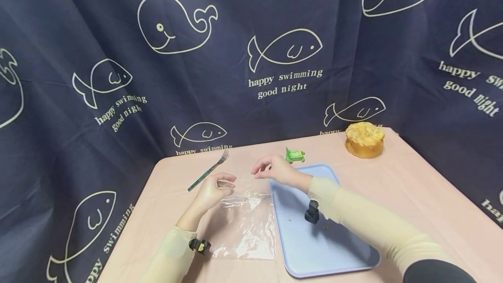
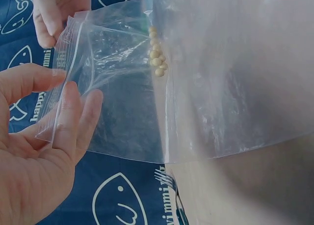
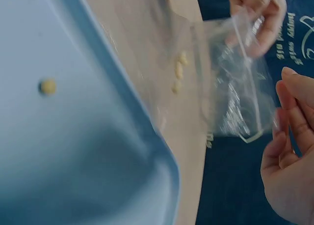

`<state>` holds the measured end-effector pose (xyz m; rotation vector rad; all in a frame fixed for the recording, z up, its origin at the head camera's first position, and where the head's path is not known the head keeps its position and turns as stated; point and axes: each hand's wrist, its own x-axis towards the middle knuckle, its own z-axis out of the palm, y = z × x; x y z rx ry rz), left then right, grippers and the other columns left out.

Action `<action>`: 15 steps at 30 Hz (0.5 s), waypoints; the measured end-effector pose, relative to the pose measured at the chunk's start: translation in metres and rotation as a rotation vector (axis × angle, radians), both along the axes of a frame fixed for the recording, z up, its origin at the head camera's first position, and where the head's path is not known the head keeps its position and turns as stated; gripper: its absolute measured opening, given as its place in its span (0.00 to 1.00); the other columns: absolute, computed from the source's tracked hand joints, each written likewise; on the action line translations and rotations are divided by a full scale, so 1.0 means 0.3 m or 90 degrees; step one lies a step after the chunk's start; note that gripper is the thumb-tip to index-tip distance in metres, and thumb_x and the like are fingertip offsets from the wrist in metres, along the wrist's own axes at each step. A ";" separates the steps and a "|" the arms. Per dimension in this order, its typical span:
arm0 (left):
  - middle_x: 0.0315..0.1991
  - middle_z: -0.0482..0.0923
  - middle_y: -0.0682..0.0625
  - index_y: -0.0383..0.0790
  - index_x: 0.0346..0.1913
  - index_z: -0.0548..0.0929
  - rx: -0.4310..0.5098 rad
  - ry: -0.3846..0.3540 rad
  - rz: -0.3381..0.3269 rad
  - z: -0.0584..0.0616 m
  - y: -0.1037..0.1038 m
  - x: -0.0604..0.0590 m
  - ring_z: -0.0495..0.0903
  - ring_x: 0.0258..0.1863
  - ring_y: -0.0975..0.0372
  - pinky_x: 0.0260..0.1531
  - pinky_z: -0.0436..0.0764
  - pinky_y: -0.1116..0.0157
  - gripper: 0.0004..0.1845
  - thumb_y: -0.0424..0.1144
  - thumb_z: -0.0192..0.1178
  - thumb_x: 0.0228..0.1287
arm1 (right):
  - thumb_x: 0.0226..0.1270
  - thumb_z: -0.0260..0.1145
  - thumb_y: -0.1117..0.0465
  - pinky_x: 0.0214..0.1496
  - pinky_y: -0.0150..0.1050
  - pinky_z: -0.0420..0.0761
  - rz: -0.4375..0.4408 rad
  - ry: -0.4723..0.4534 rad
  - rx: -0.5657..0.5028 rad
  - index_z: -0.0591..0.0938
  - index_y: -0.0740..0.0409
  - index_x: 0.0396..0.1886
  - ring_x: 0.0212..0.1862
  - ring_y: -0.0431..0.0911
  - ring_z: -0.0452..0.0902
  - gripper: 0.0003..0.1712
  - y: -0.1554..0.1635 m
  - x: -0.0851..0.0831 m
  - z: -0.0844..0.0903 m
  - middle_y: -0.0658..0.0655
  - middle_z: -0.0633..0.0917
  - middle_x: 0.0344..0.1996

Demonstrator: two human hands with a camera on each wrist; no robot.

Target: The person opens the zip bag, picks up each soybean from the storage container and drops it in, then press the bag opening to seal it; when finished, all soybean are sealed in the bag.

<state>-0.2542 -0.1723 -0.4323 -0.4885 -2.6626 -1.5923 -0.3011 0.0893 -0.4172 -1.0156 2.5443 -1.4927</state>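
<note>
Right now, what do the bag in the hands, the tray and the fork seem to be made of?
The bag looks like thin clear plastic film: see-through, glossy, wrinkled, with a press-seal strip at its mouth. The tray seems to be moulded plastic, pale blue and matte, with a rounded raised rim. The fork likely has metal tines that catch light; its dark green handle may be plastic or coated, too small to tell.

Home-like play corner made for filming, dark blue whale and fish curtain (image 1: 251, 56) hung all around, small table with pink cloth (image 1: 412, 187), blue tray (image 1: 314, 248), fork (image 1: 208, 170), cake (image 1: 364, 139)
</note>
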 end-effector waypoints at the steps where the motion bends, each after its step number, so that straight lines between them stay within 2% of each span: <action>1: 0.49 0.84 0.32 0.26 0.53 0.83 0.000 -0.001 0.002 -0.001 -0.001 0.001 0.88 0.43 0.49 0.44 0.87 0.59 0.20 0.23 0.64 0.54 | 0.62 0.74 0.65 0.44 0.39 0.83 0.004 -0.006 -0.005 0.90 0.60 0.39 0.39 0.45 0.83 0.06 0.019 -0.001 0.004 0.50 0.89 0.37; 8: 0.49 0.84 0.35 0.27 0.53 0.83 0.008 0.002 0.004 0.000 -0.004 0.007 0.87 0.44 0.48 0.46 0.87 0.57 0.20 0.22 0.65 0.54 | 0.63 0.72 0.70 0.47 0.37 0.85 0.004 -0.042 -0.005 0.89 0.65 0.41 0.43 0.47 0.85 0.07 0.190 0.004 -0.001 0.56 0.90 0.40; 15: 0.47 0.86 0.38 0.25 0.53 0.83 -0.003 0.005 0.016 -0.012 -0.001 0.007 0.87 0.43 0.49 0.44 0.87 0.58 0.21 0.22 0.65 0.53 | 0.62 0.73 0.71 0.46 0.37 0.84 0.030 -0.060 0.049 0.87 0.70 0.39 0.40 0.46 0.84 0.08 0.343 0.033 -0.078 0.56 0.89 0.36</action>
